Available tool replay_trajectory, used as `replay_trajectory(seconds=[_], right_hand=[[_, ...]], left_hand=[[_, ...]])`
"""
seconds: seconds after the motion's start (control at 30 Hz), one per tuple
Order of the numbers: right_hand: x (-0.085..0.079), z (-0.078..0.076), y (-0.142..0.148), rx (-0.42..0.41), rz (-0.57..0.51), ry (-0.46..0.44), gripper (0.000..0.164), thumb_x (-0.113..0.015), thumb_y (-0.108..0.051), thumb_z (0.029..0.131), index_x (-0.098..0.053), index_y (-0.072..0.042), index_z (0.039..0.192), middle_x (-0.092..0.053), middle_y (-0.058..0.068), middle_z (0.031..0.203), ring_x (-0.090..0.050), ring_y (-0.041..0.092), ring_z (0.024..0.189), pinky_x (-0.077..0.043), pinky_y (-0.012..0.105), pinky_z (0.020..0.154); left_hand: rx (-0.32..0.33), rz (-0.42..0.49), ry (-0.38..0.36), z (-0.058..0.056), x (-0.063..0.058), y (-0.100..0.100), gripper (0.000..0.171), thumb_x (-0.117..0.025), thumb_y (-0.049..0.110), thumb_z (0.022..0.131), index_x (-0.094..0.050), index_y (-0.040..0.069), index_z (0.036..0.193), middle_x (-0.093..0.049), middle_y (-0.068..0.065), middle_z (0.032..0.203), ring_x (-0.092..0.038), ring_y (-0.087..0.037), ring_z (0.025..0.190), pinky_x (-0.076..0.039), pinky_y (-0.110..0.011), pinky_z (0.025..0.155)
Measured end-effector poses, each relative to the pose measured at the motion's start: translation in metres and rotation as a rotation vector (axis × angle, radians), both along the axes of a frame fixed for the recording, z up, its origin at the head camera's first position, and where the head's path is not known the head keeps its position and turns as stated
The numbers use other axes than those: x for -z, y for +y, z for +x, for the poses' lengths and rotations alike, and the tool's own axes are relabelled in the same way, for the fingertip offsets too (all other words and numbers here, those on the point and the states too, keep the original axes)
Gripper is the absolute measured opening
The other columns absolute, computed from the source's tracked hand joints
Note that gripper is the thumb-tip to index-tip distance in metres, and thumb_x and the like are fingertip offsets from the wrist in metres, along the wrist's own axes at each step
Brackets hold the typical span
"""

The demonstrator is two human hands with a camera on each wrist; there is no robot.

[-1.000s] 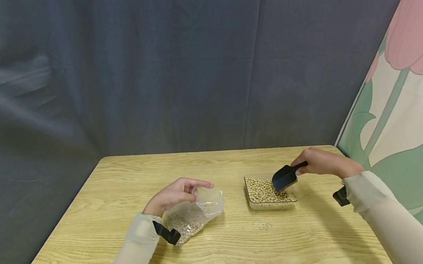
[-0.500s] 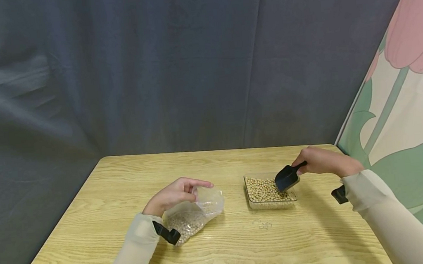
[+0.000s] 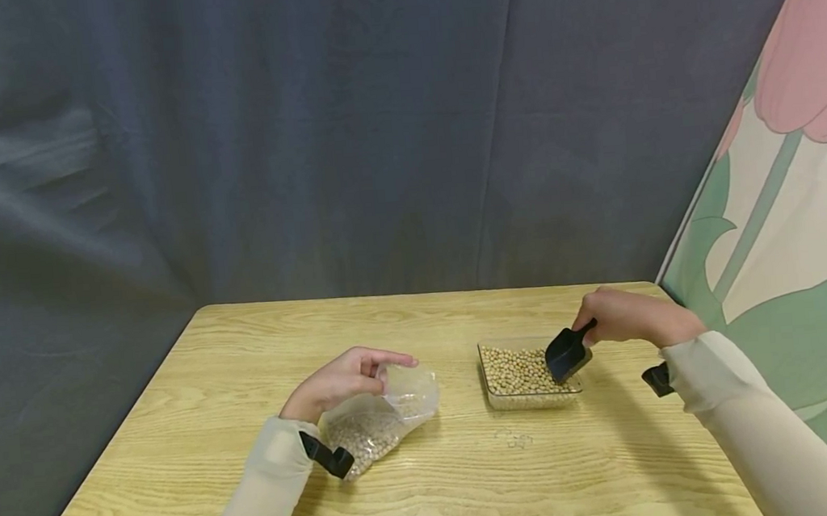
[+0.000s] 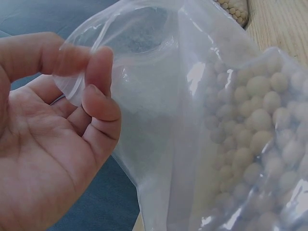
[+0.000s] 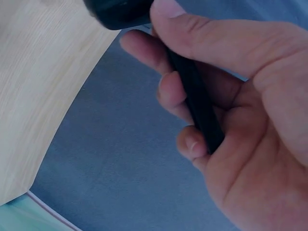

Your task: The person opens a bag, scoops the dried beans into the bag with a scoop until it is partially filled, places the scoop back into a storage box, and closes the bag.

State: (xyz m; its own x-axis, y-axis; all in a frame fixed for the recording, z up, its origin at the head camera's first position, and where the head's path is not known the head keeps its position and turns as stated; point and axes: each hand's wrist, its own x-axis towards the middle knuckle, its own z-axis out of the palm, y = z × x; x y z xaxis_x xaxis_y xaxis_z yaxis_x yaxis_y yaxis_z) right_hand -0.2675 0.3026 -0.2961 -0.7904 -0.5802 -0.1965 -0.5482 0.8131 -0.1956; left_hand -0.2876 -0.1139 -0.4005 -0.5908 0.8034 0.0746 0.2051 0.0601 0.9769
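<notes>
My left hand (image 3: pixel 343 382) pinches the open mouth of a clear plastic bag (image 3: pixel 411 394), holding its edge up. Pale round beans (image 4: pixel 260 120) fill the lower part of the bag, which rests on the table. With curled fingers and thumb, my right hand (image 3: pixel 618 316) grips the black handle of a small scoop (image 3: pixel 565 354). The scoop tilts down, its front lip at the beans (image 3: pixel 517 371) in a clear rectangular container (image 3: pixel 534 401). In the right wrist view the handle (image 5: pixel 195 96) lies across the palm, and only the back of the scoop's bowl shows.
The wooden table (image 3: pixel 432 491) carries the bag at left and the container at right. Faint clear marks (image 3: pixel 515 439) lie in front of the container. A dark curtain (image 3: pixel 345 134) stands behind the table, and a flower-patterned panel (image 3: pixel 799 244) along the right.
The scoop has shifted slightly right and toward the container's right side, turning steeper. My right hand has moved a little with it. My left hand and the bag stay put.
</notes>
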Motion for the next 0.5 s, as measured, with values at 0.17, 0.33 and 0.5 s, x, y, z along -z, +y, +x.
replay_trajectory(seconds=[0.17,0.33,0.5], right_hand=[[-0.002,0.001,-0.005,0.016,0.036,-0.012,0.012,-0.07,-0.002,0.081,-0.074,-0.013,0.076,-0.059,-0.01,0.064,-0.032,0.004,0.056,-0.027,0.022,0.054],[-0.003,0.001,-0.011,0.047,0.082,-0.02,0.014,-0.071,-0.002,0.08,-0.073,-0.013,0.072,-0.056,-0.01,0.062,-0.032,0.005,0.056,-0.027,0.022,0.053],[-0.001,0.004,-0.017,0.07,0.109,0.003,0.02,-0.072,-0.001,0.078,-0.067,-0.014,0.063,-0.046,-0.011,0.059,-0.03,0.006,0.056,-0.025,0.023,0.053]], left_hand=[[0.001,0.0,-0.001,0.0,0.0,0.001,0.05,-0.047,-0.013,0.085,-0.047,-0.011,0.135,-0.056,0.003,0.063,-0.045,-0.009,0.059,-0.04,-0.023,0.063],[-0.007,-0.01,0.002,0.0,0.0,0.0,0.051,-0.048,-0.013,0.084,-0.048,-0.011,0.135,-0.056,0.002,0.063,-0.045,-0.009,0.059,-0.039,-0.023,0.062],[-0.008,-0.015,-0.003,0.0,-0.001,0.001,0.051,-0.047,-0.013,0.084,-0.048,-0.01,0.135,-0.056,0.001,0.063,-0.045,-0.009,0.059,-0.039,-0.023,0.061]])
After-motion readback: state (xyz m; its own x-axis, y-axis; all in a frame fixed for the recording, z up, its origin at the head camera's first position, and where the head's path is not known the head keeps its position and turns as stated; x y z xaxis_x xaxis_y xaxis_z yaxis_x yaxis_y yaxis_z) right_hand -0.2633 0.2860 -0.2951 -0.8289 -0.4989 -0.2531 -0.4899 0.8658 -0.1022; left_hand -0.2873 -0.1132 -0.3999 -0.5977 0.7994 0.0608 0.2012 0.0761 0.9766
